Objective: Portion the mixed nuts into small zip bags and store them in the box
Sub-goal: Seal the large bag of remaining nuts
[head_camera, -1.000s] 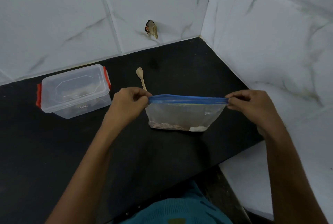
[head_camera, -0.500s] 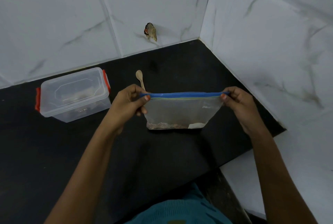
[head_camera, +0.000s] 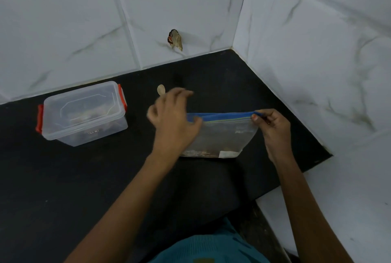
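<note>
Nearest, a teal knitted garment [head_camera: 211,248] is seen at the lower edge, with the black stone countertop [head_camera: 84,178] beyond it. Mid-counter, a clear, soft plastic zip bag with a blue seal strip [head_camera: 224,133] is held upright, its base apparently on the countertop, with a thin layer of brown mixed nuts [head_camera: 209,150] along the bottom. The strip's right end is pinched between thumb and fingertips of the right hand [head_camera: 275,129]. The left hand [head_camera: 173,118] is blurred across the bag's left end, fingers spread and loose; nothing is seen gripped, and contact with the film cannot be confirmed. Handling is judged light, limp and slightly slick: the film would likely sag from one corner, so the stiffer strip is best taken at both ends. Farther back, a pale wooden spoon [head_camera: 161,89] is partly hidden behind the left hand. To the left, a clear rectangular plastic box with red side clips [head_camera: 84,114] is noted, lid on, well apart from the zip bag. White marbled wall tiles [head_camera: 63,30] close the corner.
</note>
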The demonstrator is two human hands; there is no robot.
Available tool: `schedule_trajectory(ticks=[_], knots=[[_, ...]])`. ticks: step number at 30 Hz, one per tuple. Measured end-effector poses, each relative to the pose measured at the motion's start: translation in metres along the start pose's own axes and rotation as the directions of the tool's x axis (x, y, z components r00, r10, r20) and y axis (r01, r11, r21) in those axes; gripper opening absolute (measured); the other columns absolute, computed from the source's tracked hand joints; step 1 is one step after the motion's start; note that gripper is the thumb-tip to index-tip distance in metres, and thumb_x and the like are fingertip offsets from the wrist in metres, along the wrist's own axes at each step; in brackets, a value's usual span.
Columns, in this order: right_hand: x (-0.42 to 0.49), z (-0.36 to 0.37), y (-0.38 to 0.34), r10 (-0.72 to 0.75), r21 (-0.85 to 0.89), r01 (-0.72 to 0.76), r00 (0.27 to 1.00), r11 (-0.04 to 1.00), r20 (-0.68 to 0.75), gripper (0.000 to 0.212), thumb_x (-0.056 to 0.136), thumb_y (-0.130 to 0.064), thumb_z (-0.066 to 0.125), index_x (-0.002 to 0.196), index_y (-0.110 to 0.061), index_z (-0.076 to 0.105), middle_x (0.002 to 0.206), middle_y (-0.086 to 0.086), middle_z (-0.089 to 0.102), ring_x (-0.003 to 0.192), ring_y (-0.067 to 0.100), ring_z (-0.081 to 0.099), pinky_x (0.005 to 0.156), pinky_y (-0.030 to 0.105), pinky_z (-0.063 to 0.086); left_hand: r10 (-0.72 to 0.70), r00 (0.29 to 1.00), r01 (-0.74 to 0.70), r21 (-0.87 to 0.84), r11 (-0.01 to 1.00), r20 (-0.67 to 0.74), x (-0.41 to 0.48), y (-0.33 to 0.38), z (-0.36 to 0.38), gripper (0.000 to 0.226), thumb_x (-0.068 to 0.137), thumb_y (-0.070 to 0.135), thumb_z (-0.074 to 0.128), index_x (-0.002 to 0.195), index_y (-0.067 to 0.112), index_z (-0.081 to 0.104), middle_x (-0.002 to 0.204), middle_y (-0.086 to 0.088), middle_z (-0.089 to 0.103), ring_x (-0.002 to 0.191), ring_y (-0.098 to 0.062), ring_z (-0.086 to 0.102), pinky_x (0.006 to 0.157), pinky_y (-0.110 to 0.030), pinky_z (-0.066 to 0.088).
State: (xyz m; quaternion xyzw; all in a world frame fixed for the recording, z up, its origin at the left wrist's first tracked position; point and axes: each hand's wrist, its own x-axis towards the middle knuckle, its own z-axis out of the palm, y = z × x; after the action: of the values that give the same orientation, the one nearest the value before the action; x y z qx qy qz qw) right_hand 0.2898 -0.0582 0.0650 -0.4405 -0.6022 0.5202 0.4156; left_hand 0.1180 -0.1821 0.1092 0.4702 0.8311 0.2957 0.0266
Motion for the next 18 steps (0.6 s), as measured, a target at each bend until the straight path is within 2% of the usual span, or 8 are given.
schedule_trajectory(ticks=[2,3,5,8,10,13,18], knots=[[0.0,-0.002,0.0,0.007,0.001,-0.007,1.0,1.0,-0.001,0.02,0.084,0.0,0.059,0.086,-0.02,0.058,0.086,-0.006,0.061,0.08,0.001,0.061,0.066,0.01,0.05,0.192,0.981,-0.195,0.097,0.976,0.039,0.003,0.023,0.014,0.05,0.083,0.037,0.059,0.13,0.022,0.049,0.137,0.001,0.045,0.133,-0.019,0.03,0.108,-0.043,0.011],[0.001,-0.002,0.0,0.01,0.005,-0.01,1.0,1.0,0.001,0.02,0.083,0.0,0.059,0.087,-0.019,0.058,0.087,-0.006,0.061,0.08,0.001,0.061,0.065,0.009,0.05,0.228,0.967,-0.242,0.129,0.962,0.116,0.006,0.034,0.021,0.051,0.085,0.041,0.057,0.132,0.023,0.047,0.136,0.002,0.046,0.133,-0.018,0.031,0.108,-0.043,0.01],[0.001,-0.004,0.001,0.008,0.001,-0.008,1.0,1.0,0.012,0.019,0.083,0.001,0.058,0.09,-0.016,0.058,0.088,-0.007,0.061,0.08,0.0,0.061,0.066,0.009,0.05,0.225,0.935,-0.272,0.148,0.951,0.273,0.015,0.05,0.036,0.048,0.089,0.041,0.053,0.133,0.025,0.044,0.131,0.004,0.051,0.126,-0.015,0.04,0.107,-0.038,0.016],[0.0,-0.006,0.002,-0.002,-0.015,0.002,1.0,1.0,0.001,0.019,0.082,0.003,0.058,0.097,-0.01,0.058,0.088,-0.008,0.06,0.078,-0.007,0.061,0.067,0.007,0.049,0.231,0.894,-0.271,0.051,0.961,0.384,0.03,0.061,0.045,0.03,0.091,0.032,0.053,0.12,0.023,0.055,0.117,0.002,0.059,0.108,-0.014,0.053,0.094,-0.032,0.035],[0.0,-0.008,0.002,-0.024,-0.005,0.024,1.0,1.0,0.018,0.023,0.083,0.003,0.058,0.1,-0.012,0.058,0.093,-0.011,0.06,0.08,-0.011,0.061,0.069,0.007,0.049,0.229,0.885,-0.249,-0.004,0.968,0.405,0.036,0.062,0.045,0.024,0.091,0.027,0.054,0.113,0.02,0.06,0.112,0.001,0.061,0.102,-0.013,0.056,0.087,-0.029,0.041],[0.002,-0.011,0.002,-0.008,-0.024,0.01,0.997,1.0,0.078,0.028,0.083,0.0,0.058,0.103,-0.019,0.058,0.098,-0.012,0.06,0.087,-0.005,0.061,0.07,0.007,0.049,0.222,0.89,-0.22,-0.051,0.974,0.399,0.038,0.061,0.045,0.022,0.091,0.023,0.055,0.111,0.017,0.061,0.109,0.0,0.062,0.099,-0.013,0.058,0.084,-0.028,0.044],[0.008,-0.011,0.004,-0.01,-0.184,0.03,0.994,0.982,0.108,0.016,0.085,-0.004,0.058,0.097,-0.013,0.061,0.09,-0.004,0.06,0.083,0.0,0.058,0.07,0.007,0.048,0.21,0.91,-0.187,-0.097,0.978,0.357,0.035,0.062,0.049,0.02,0.088,0.019,0.056,0.106,0.016,0.064,0.106,0.0,0.064,0.097,-0.014,0.059,0.084,-0.029,0.047]])
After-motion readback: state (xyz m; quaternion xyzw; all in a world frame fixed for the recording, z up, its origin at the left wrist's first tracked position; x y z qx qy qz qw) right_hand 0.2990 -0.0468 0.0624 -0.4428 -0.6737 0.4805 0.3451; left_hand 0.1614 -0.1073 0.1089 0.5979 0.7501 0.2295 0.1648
